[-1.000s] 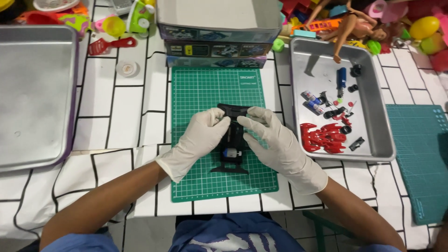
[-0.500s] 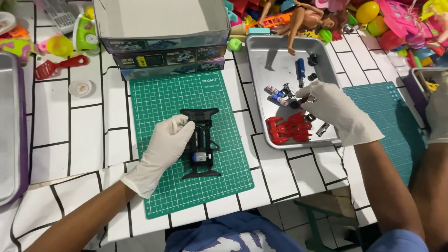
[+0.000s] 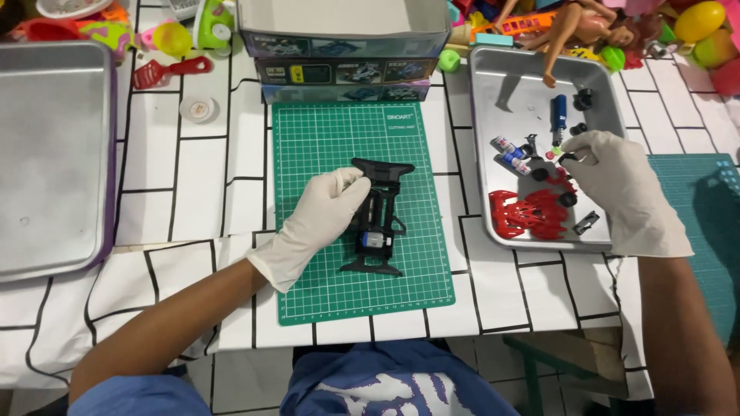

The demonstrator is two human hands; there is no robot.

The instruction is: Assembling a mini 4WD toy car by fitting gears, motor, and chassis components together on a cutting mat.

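A black toy car chassis [image 3: 379, 219] lies on the green cutting mat [image 3: 331, 139]. My left hand [image 3: 320, 219], in a white glove, rests against the chassis's left side and steadies it. My right hand [image 3: 617, 185], also gloved, is over the metal parts tray [image 3: 493, 85] at the right, its fingertips pinched on a small black part [image 3: 569, 157]. In that tray lie a red car body shell [image 3: 528, 214], two small batteries [image 3: 509, 152], a blue tool [image 3: 558, 115] and several small black pieces.
An empty metal tray [image 3: 46, 146] sits at the left. A cardboard kit box [image 3: 343, 46] stands behind the mat. Colourful toys and a doll [image 3: 586, 27] crowd the far edge. A second green mat [image 3: 694, 216] lies at the right.
My right hand left the chassis and moved right into the parts tray, where it now pinches a small black part. My left hand stayed on the chassis.
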